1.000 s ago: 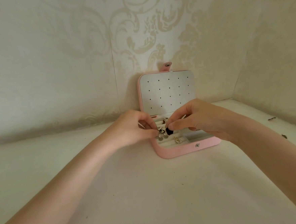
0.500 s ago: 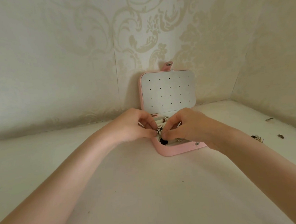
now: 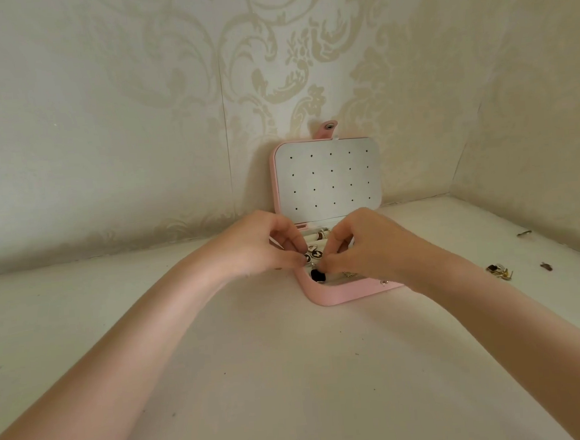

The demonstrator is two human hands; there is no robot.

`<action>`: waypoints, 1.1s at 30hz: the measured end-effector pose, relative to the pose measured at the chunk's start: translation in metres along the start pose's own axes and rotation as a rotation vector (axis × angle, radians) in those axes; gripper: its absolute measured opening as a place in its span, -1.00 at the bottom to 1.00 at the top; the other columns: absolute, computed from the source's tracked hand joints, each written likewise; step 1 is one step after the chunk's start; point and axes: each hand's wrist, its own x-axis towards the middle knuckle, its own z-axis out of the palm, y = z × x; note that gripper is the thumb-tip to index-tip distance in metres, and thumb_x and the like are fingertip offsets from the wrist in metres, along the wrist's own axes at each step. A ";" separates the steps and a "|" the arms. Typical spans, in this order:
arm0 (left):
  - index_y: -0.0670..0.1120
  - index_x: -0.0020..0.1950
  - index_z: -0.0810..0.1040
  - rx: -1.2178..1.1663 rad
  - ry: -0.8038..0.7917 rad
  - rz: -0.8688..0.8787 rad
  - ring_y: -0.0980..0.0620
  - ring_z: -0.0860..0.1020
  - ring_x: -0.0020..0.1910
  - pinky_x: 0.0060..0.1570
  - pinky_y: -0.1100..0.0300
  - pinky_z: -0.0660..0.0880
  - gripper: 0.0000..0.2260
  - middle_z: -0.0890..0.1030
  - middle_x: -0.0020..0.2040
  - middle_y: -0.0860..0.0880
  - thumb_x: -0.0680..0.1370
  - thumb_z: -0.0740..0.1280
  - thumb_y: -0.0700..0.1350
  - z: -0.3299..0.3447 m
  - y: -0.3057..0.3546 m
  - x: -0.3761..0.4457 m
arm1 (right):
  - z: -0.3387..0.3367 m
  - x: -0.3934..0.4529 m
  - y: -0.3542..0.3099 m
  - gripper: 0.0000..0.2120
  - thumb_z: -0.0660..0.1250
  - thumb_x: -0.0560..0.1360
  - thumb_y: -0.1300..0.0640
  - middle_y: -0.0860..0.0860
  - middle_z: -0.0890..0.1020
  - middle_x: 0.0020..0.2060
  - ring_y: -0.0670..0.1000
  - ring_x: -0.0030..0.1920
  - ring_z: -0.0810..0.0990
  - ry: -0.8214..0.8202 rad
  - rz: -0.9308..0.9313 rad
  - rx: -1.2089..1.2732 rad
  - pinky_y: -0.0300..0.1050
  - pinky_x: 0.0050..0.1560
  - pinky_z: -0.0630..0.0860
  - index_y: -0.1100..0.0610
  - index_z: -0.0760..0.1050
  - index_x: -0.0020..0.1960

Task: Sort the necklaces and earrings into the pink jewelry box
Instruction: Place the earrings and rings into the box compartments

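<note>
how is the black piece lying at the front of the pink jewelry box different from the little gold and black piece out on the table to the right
The black piece already lies inside the pink jewelry box, close under the right hand; the gold and black piece sits loose on the table, apart from both hands. The boxed one looks plain dark and rounded; the loose one shows gold parts. Both are small; finer detail cannot be told.

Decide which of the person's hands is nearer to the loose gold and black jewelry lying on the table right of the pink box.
Right. The right hand works over the pink box, on the side toward the loose jewelry; the left hand sits farther off, at the box's left edge.
</note>
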 end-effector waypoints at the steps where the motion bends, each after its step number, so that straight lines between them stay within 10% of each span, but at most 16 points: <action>1: 0.00 -0.23 0.57 -0.005 0.009 0.007 0.04 0.54 -0.22 -0.17 0.31 0.45 -0.87 0.60 -0.20 0.02 0.43 0.43 -0.22 -0.001 0.000 0.000 | -0.003 0.000 0.001 -0.90 0.45 0.37 0.14 0.02 0.50 -0.39 -0.08 -0.45 0.35 0.002 0.005 0.020 -0.39 -0.56 0.24 0.18 0.63 -0.24; 11: 0.05 -0.21 0.63 0.022 0.064 0.130 0.11 0.53 -0.22 -0.05 0.16 0.47 -0.82 0.63 -0.22 -0.03 0.46 0.37 -0.24 0.006 0.007 0.001 | -0.039 -0.006 0.016 -0.90 0.35 0.45 0.18 -0.03 0.55 -0.32 -0.10 -0.33 0.41 0.084 0.114 0.195 -0.29 -0.33 0.33 0.15 0.63 -0.18; 20: 0.06 -0.19 0.59 0.126 0.058 0.217 0.22 0.51 -0.26 -0.34 0.44 0.42 -0.88 0.58 -0.20 0.13 0.48 0.33 -0.14 0.047 0.066 0.022 | -0.091 -0.024 0.095 -0.88 0.32 0.44 0.27 0.00 0.58 -0.31 0.03 -0.18 0.53 0.287 0.276 -0.176 -0.17 -0.15 0.41 0.14 0.64 -0.13; 24: 0.02 -0.10 0.63 0.154 -0.019 0.232 0.18 0.55 -0.14 -0.11 0.32 0.46 -0.90 0.62 -0.11 0.12 0.47 0.33 -0.12 0.071 0.082 0.027 | -0.093 -0.047 0.126 -0.86 0.33 0.46 0.22 0.01 0.57 -0.12 -0.12 -0.36 0.44 0.204 0.342 -0.316 -0.31 -0.32 0.36 0.12 0.62 -0.01; 33: 0.03 -0.11 0.61 0.081 0.021 0.245 0.26 0.53 -0.22 -0.21 0.47 0.39 -0.90 0.59 -0.15 0.16 0.48 0.32 -0.15 0.088 0.087 0.024 | -0.083 -0.052 0.125 -0.92 0.36 0.41 0.29 0.08 0.64 -0.36 -0.01 -0.33 0.57 0.221 0.257 0.006 -0.25 -0.26 0.48 0.25 0.64 -0.20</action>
